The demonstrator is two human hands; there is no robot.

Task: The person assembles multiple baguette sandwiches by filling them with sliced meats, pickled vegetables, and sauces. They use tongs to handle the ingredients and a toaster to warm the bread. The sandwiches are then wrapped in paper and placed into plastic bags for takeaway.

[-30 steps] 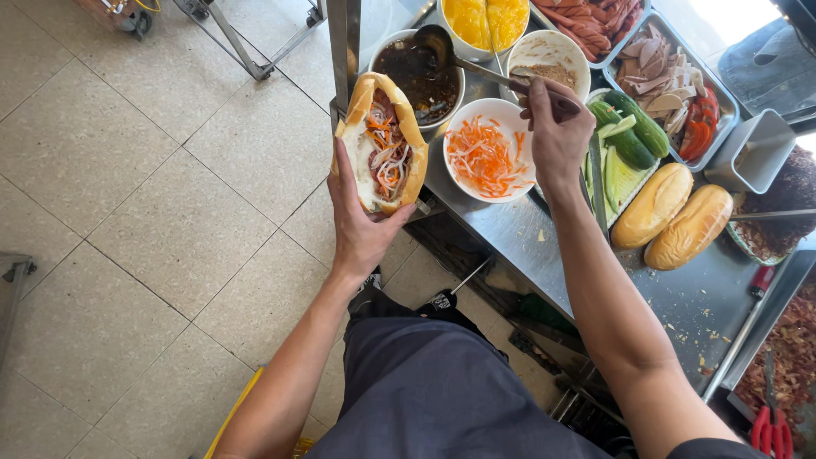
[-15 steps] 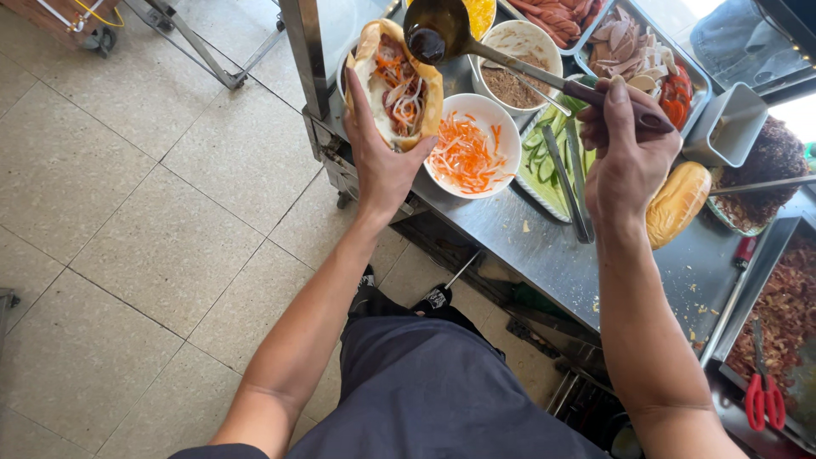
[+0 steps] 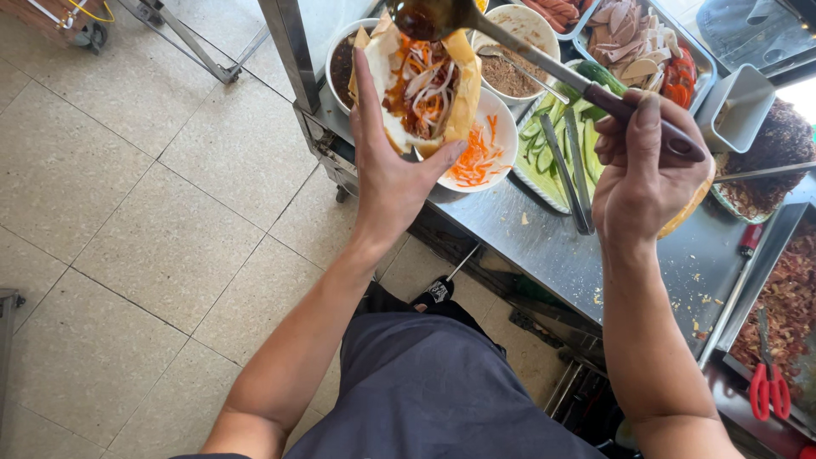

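Over the steel counter I see both hands raised, and I place everything else against that counter. Nearest me, off its near edge, are the dark apron and the tiled floor to the left.

My left hand is just off the counter's left end, fingers wrapped tight around a split bread roll, thumb on one side, fingers on the other. The roll sits open side up, filled with carrot shreds, onion and meat.

My right hand is above the counter's middle, closed firmly on the handle of a ladle. The ladle slants up and left, its bowl full of dark sauce just above the roll's far end.

On the counter under the roll is a white bowl of carrot shreds. Beside it, a tray of cucumber strips with metal tongs lying across. Partly hidden under my right hand is a loaf.

Farther back stand a bowl of brown paste with a spoon in it, and a tray of sliced meats. At the counter's right end lie red scissors.
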